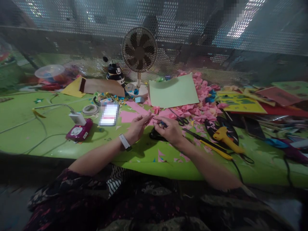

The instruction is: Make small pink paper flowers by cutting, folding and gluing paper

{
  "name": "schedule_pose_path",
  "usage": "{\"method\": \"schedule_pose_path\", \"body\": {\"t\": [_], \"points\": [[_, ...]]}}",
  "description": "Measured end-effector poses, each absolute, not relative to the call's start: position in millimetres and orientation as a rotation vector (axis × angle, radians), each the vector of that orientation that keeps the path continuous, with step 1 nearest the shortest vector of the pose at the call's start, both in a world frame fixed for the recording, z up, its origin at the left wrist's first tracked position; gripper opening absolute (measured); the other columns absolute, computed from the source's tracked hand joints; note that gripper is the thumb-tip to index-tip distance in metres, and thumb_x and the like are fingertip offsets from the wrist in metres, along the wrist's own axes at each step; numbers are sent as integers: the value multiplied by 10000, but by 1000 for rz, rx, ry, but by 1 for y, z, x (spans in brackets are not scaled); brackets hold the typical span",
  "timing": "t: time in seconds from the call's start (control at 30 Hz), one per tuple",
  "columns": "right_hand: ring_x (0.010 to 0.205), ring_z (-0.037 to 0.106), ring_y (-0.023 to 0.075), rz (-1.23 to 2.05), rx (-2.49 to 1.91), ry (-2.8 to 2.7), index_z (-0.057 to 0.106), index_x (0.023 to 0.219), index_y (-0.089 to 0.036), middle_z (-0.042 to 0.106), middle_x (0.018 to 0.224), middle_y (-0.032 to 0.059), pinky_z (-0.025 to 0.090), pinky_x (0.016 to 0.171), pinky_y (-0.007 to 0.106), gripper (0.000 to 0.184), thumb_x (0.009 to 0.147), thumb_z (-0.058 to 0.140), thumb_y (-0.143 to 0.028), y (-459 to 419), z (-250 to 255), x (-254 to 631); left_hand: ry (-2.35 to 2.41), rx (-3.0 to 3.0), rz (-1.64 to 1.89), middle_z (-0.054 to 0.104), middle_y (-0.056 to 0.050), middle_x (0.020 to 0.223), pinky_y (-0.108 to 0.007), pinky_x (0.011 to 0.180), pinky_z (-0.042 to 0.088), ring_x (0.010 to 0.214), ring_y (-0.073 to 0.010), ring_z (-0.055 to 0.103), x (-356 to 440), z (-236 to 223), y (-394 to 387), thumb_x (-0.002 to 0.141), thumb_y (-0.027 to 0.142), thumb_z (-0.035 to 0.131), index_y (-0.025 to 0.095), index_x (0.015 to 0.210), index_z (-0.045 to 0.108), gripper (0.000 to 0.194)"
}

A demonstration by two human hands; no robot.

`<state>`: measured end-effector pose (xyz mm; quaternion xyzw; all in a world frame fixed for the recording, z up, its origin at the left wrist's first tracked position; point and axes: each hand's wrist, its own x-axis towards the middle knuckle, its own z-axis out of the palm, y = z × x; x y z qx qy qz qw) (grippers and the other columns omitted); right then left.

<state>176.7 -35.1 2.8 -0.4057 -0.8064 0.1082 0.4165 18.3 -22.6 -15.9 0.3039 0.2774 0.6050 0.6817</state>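
Note:
My left hand [139,128], with a watch on its wrist, is closed with thumb and fingers pinched together over the front of the table. Facing it, my right hand [170,131] is also closed, its fingertips almost meeting the left ones. Between the fingertips is a small piece of pink paper [152,121], partly hidden by the fingers. Below the right hand lies a black object [155,135], mostly covered. Pink paper sheets [127,116] rest just beyond the left hand. Dark-handled scissors [183,121] lie past the right hand, near a heap of folded pink paper pieces [203,110].
Right of my hands lie a yellow-and-black long tool [214,149] and a yellow glue gun [225,138]. A phone [109,114], a tape roll [90,109] and a purple power socket [80,131] with cables are leftward. A fan [139,49] and pale green sheet [173,91] stand behind.

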Motion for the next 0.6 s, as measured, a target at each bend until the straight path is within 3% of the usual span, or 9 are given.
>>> {"method": "schedule_pose_path", "body": {"t": [0.27, 0.6], "points": [[874, 744, 219, 278, -997, -2000, 765, 972, -206, 786, 974, 65, 594, 814, 347, 194, 882, 601, -259, -33, 0, 177, 647, 720, 1346, 693, -18, 752, -291, 866, 436, 794, -123, 619, 18, -15, -23, 639, 315, 886, 162, 622, 668, 266], [868, 737, 219, 548, -1022, -1823, 761, 955, -179, 780, 965, 67, 593, 821, 362, 207, 853, 597, -251, -36, 10, 179, 721, 915, 1373, 679, -15, 737, -300, 844, 434, 782, -135, 595, 18, -21, -22, 679, 427, 845, 175, 635, 672, 310]]}}
